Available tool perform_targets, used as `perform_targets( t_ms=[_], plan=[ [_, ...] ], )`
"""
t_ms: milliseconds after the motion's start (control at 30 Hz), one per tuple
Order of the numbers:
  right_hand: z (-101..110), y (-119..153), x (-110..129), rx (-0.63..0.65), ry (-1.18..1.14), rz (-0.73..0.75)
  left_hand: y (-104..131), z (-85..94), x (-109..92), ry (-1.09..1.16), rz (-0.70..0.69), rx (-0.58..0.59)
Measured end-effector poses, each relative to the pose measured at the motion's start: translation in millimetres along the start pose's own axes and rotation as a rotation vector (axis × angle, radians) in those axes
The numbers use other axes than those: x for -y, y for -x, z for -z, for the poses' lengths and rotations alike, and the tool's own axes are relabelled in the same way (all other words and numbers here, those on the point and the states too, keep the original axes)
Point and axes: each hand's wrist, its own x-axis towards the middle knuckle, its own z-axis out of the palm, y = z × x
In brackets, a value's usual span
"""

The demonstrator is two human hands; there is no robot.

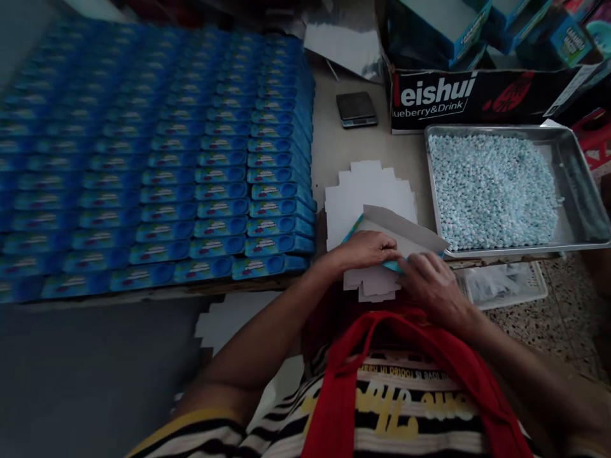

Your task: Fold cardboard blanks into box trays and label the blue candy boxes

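Head view: a partly folded cardboard box with a pale inner face and blue printed outer face [396,232] lay at the front edge of the beige tabletop [327,133], above white notched cardboard blanks [367,181]. The left hand [367,248] and right hand [434,283] were close together, both gripping its near wall; fingers covered much of that wall, and the right fingertips were hard to make out. The box and hands concealed the middle of the blanks.

To the right, a shallow rectangular metal tray [582,197] contained small pale-blue pellets [496,191]; below it, a white plastic basket [539,280] was partly covered by the tabletop, its translucent contents indistinct. Beyond stood a small dark flat scale [356,109] and a black printed carton [496,98], whose front wall hid the lower parts of open blue boxes [472,38], cut off above. To the left, close-set rows of blue printed boxes [219,175] occupied the surface, blurred at the far side and cropped at the left edge. Red fabric straps [338,394] crossed the wearer's striped shirt [382,439].
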Motion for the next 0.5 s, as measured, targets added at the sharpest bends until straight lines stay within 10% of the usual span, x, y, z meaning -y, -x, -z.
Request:
perform_targets(
  t_ms=[200,500],
  plan=[
    [-53,27,19,0.077,0.052,-0.069,40,-35.3,10,-0.28,-0.107,-0.518],
    [-34,-9,30,0.368,0.102,-0.252,61,-60.7,34,-0.652,-0.174,-0.489]
  ],
)
